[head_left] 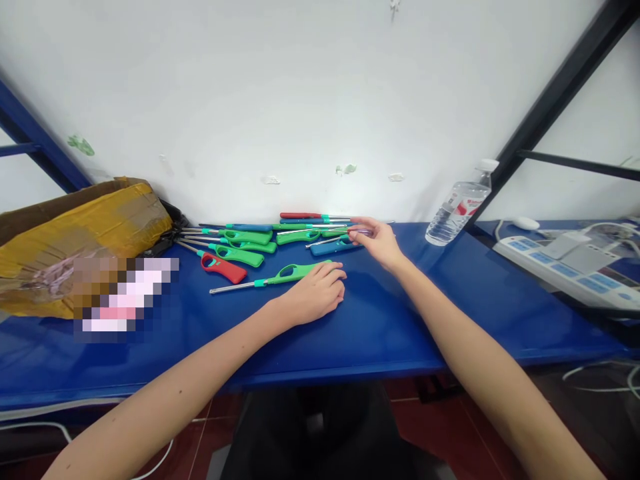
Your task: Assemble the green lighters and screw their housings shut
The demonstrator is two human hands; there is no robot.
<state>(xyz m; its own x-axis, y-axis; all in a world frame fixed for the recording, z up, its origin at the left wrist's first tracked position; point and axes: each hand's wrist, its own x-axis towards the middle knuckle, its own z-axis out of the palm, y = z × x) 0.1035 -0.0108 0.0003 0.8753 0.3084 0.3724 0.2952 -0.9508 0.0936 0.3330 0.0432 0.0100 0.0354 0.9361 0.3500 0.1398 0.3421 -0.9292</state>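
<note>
My left hand (320, 290) lies on the blue table with its fingers curled over the handle end of a green gas lighter (287, 273). That lighter's metal tube points left. Farther back, my right hand (377, 241) has its thumb and fingers closed around a lighter whose handle they mostly hide; a bit of purple shows between them. Just below those fingers lies a blue lighter (330, 247). Beside it are another green lighter (299, 237) and a red-handled lighter (301, 215) near the wall. More green lighters (240, 256) and a red lighter (223, 267) lie to the left.
On the left sits a box wrapped in yellow tape (85, 233), with black plastic behind it and a blurred patch in front. A water bottle (457, 207) stands tilted in view at the back right. Farther right are a white power strip (570, 270) and cables. A white wall backs the table.
</note>
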